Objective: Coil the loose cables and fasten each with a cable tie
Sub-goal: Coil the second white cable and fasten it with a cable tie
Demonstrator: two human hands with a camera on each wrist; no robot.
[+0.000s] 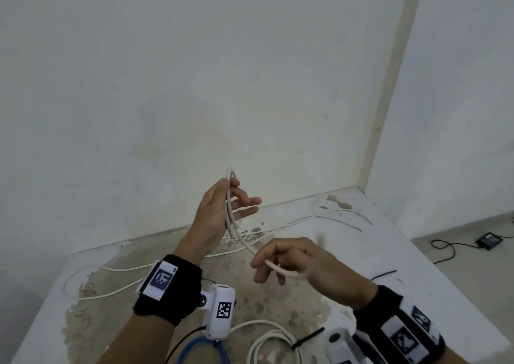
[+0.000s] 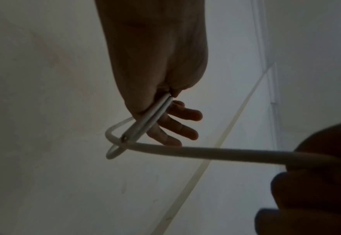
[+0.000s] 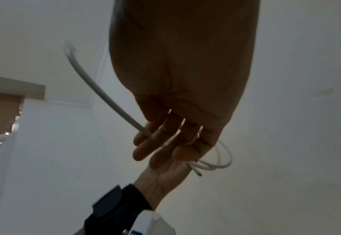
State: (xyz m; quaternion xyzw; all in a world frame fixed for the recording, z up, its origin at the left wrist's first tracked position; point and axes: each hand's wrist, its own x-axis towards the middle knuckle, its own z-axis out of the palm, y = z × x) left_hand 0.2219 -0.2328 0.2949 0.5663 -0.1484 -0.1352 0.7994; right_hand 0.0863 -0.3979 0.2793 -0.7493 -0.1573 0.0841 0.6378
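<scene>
A white cable (image 1: 233, 226) is being wound into small loops. My left hand (image 1: 219, 208) is raised above the table and pinches the loops between thumb and palm, with the other fingers stretched out. In the left wrist view the two loop strands (image 2: 152, 118) and the cable's cut end (image 2: 124, 138) stick out below my left hand (image 2: 157, 63). My right hand (image 1: 286, 260) is lower and to the right, with its fingers curled round the running strand (image 1: 278, 267). In the right wrist view that strand (image 3: 105, 97) passes through my fingers (image 3: 155, 143) towards the loops (image 3: 224, 160).
Long loose white cables (image 1: 306, 219) trail over the worn white table (image 1: 417, 252). A coiled blue cable (image 1: 200, 349) and a coiled white cable with a black tie (image 1: 278, 338) lie at the near edge. A black tie (image 1: 385, 274) lies right. Walls (image 1: 194, 85) close the corner.
</scene>
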